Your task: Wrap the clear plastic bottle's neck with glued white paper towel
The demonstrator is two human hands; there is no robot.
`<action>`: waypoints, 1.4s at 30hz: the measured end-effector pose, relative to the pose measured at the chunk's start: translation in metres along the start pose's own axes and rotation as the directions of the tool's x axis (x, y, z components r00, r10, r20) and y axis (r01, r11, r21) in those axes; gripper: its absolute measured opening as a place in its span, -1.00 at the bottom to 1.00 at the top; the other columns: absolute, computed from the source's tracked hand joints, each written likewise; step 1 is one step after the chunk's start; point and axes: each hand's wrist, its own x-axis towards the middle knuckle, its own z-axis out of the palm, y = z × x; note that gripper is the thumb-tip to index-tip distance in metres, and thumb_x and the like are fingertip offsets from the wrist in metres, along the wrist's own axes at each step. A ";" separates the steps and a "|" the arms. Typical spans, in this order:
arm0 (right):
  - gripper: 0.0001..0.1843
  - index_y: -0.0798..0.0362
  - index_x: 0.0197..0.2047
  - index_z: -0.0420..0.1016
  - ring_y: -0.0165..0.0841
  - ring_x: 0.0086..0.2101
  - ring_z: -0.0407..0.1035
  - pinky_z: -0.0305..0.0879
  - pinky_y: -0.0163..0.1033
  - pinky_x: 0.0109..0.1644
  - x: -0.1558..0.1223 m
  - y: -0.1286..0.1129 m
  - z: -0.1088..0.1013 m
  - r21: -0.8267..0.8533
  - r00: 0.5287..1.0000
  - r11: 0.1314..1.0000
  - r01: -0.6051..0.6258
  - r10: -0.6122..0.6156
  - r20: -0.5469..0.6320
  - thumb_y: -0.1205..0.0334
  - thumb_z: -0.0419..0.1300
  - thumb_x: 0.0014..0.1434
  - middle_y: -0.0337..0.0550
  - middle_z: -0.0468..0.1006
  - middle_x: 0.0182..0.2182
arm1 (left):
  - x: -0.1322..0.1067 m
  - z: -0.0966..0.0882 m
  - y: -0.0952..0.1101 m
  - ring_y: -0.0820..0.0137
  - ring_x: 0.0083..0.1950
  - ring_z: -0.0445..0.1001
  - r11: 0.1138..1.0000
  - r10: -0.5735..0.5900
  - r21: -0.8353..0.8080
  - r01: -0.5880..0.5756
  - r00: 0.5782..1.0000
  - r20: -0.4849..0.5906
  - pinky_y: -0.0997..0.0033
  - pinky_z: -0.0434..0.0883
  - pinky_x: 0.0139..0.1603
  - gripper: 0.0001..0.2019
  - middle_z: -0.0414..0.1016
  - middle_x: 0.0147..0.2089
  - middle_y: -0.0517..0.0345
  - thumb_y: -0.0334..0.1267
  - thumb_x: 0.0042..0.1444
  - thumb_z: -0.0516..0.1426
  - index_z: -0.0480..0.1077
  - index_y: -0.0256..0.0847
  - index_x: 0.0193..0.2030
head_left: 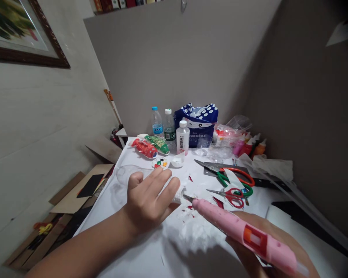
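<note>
My left hand wraps over a clear plastic bottle lying sideways, its rounded end showing to the left of the fingers. A white, rough-edged piece sticks out on the other side of the hand; most of it and of the bottle is hidden. In my right hand is a pink hot glue gun with an orange part in its side. The gun's metal nozzle points left and is at or very near the white piece; I cannot tell whether they touch.
Scissors with green and orange handles and small red scissors lie to the right. Behind stand several bottles, a blue bag and paint bottles. Red and green fish-shaped crafts and a paint palette sit further left.
</note>
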 end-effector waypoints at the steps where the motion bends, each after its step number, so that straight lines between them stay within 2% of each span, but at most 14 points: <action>1: -0.63 -0.08 0.08 0.53 -0.17 -0.33 0.60 0.58 -0.22 -0.32 -0.001 0.003 0.001 0.010 1.000 1.000 0.015 -0.015 -0.012 0.29 0.12 0.23 -0.09 0.67 -0.31 | -0.001 0.000 0.000 0.25 -0.19 0.60 1.000 0.004 0.003 -0.004 1.000 -0.001 0.20 0.06 -0.24 -0.59 0.63 -0.24 -0.03 -0.03 0.36 -0.08 0.44 -0.28 -0.24; 4: -0.63 -0.09 0.07 0.53 -0.18 -0.38 0.60 0.57 -0.22 -0.36 0.000 0.006 0.002 0.031 0.999 0.998 0.054 -0.054 0.000 0.29 0.13 0.21 -0.10 0.67 -0.34 | -0.002 0.002 -0.001 0.23 -0.17 0.60 1.000 0.008 0.001 -0.008 1.000 -0.008 0.21 0.08 -0.24 -0.59 0.63 -0.25 -0.02 -0.02 0.35 -0.07 0.45 -0.28 -0.24; 7: -0.67 -0.12 0.00 0.58 -0.18 -0.42 0.59 0.56 -0.20 -0.36 0.004 0.001 -0.001 0.002 0.999 1.000 0.016 -0.016 0.035 0.27 0.11 0.23 -0.11 0.66 -0.40 | -0.003 0.002 -0.001 0.24 -0.18 0.60 1.000 0.011 0.004 -0.011 1.000 -0.009 0.22 0.10 -0.23 -0.60 0.63 -0.25 -0.02 -0.03 0.35 -0.06 0.45 -0.27 -0.24; 10: -0.69 -0.12 -0.05 0.61 -0.22 -0.51 0.55 0.53 -0.23 -0.46 0.007 -0.003 -0.004 0.002 0.999 0.999 0.037 -0.037 0.028 0.23 0.09 0.24 -0.13 0.63 -0.48 | -0.003 0.002 -0.001 0.25 -0.20 0.60 1.000 0.013 0.006 -0.013 1.000 -0.013 0.23 0.11 -0.23 -0.59 0.63 -0.26 -0.04 -0.04 0.36 -0.08 0.45 -0.29 -0.24; 15: -0.69 -0.12 -0.03 0.58 -0.22 -0.47 0.57 0.53 -0.23 -0.41 0.005 0.003 -0.002 -0.004 0.998 0.999 0.052 -0.051 0.033 0.20 0.08 0.25 -0.11 0.65 -0.41 | -0.001 0.001 0.000 0.24 -0.17 0.60 1.000 0.013 -0.014 -0.013 1.000 -0.010 0.25 0.13 -0.23 -0.60 0.62 -0.24 -0.05 -0.07 0.36 -0.07 0.45 -0.31 -0.24; 24: -0.74 -0.13 -0.17 0.58 -0.30 -0.62 0.43 0.39 -0.25 -0.57 0.002 0.008 0.000 0.040 0.998 0.999 0.033 -0.035 0.044 0.13 0.05 0.28 -0.17 0.55 -0.56 | -0.001 0.000 0.000 0.28 -0.19 0.59 1.000 0.016 -0.009 -0.016 1.000 -0.017 0.26 0.16 -0.22 -0.57 0.63 -0.25 -0.06 -0.06 0.38 -0.11 0.45 -0.30 -0.24; 30: -0.71 -0.12 -0.16 0.59 -0.30 -0.56 0.49 0.45 -0.30 -0.53 -0.003 0.020 -0.001 0.063 0.994 0.998 0.020 -0.026 0.107 0.03 0.06 0.28 -0.16 0.61 -0.48 | 0.000 -0.001 -0.002 0.25 -0.18 0.59 0.999 0.024 -0.027 -0.025 0.999 -0.025 0.23 0.27 -0.12 -0.61 0.62 -0.25 -0.07 -0.09 0.36 -0.08 0.45 -0.30 -0.25; 33: -0.70 -0.13 -0.08 0.59 -0.26 -0.49 0.54 0.51 -0.28 -0.46 -0.002 0.014 -0.002 0.069 0.993 0.997 0.026 -0.033 0.111 0.05 0.07 0.28 -0.14 0.64 -0.41 | 0.001 -0.001 -0.004 0.18 -0.15 0.58 0.996 0.056 -0.066 -0.057 0.998 -0.025 0.23 0.34 -0.16 -0.64 0.62 -0.25 -0.15 -0.10 0.34 -0.05 0.44 -0.33 -0.23; 35: -0.69 -0.15 0.00 0.57 -0.23 -0.39 0.58 0.55 -0.28 -0.38 0.000 0.005 -0.004 0.061 0.994 0.998 0.025 -0.031 0.101 0.14 0.07 0.28 -0.13 0.66 -0.32 | 0.000 0.000 -0.004 0.15 -0.14 0.58 0.993 0.065 -0.092 -0.068 0.997 -0.028 0.22 0.37 -0.18 -0.67 0.61 -0.25 -0.19 -0.12 0.32 -0.03 0.43 -0.34 -0.22; 37: -0.65 -0.14 0.07 0.54 -0.18 -0.23 0.59 0.56 -0.26 -0.22 0.003 -0.002 -0.006 0.063 0.997 0.998 -0.023 0.018 0.081 0.25 0.08 0.28 -0.11 0.65 -0.18 | 0.000 0.002 -0.005 0.14 -0.15 0.58 0.991 0.058 -0.116 -0.060 0.998 -0.025 0.20 0.37 -0.18 -0.69 0.60 -0.25 -0.20 -0.13 0.30 0.00 0.42 -0.34 -0.21; 39: -0.69 -0.09 0.04 0.55 -0.17 -0.17 0.58 0.55 -0.27 -0.15 0.003 -0.002 -0.008 0.124 0.993 0.985 -0.120 0.117 0.033 0.26 0.13 0.26 -0.10 0.64 -0.13 | -0.001 0.002 -0.006 0.14 -0.17 0.58 0.988 0.043 -0.148 -0.045 0.999 -0.015 0.19 0.36 -0.18 -0.72 0.60 -0.26 -0.18 -0.12 0.27 0.04 0.41 -0.33 -0.19; 41: -0.80 -0.03 -0.10 0.57 -0.25 -0.38 0.58 0.54 -0.36 -0.38 0.004 0.004 -0.008 0.254 0.962 0.932 -0.260 0.274 -0.019 0.18 0.18 0.23 -0.12 0.66 -0.32 | 0.000 0.002 -0.008 0.16 -0.20 0.58 0.985 0.022 -0.174 -0.023 1.000 -0.007 0.20 0.35 -0.20 -0.75 0.60 -0.28 -0.13 -0.12 0.24 0.08 0.39 -0.32 -0.19; 42: -0.80 0.01 -0.18 0.56 -0.32 -0.52 0.52 0.46 -0.40 -0.53 0.006 0.008 -0.008 0.327 0.929 0.879 -0.346 0.370 -0.013 0.11 0.18 0.23 -0.15 0.62 -0.44 | 0.001 0.001 -0.009 0.16 -0.21 0.58 0.983 0.012 -0.186 -0.013 1.000 -0.005 0.20 0.34 -0.20 -0.77 0.59 -0.29 -0.11 -0.14 0.22 0.10 0.38 -0.31 -0.20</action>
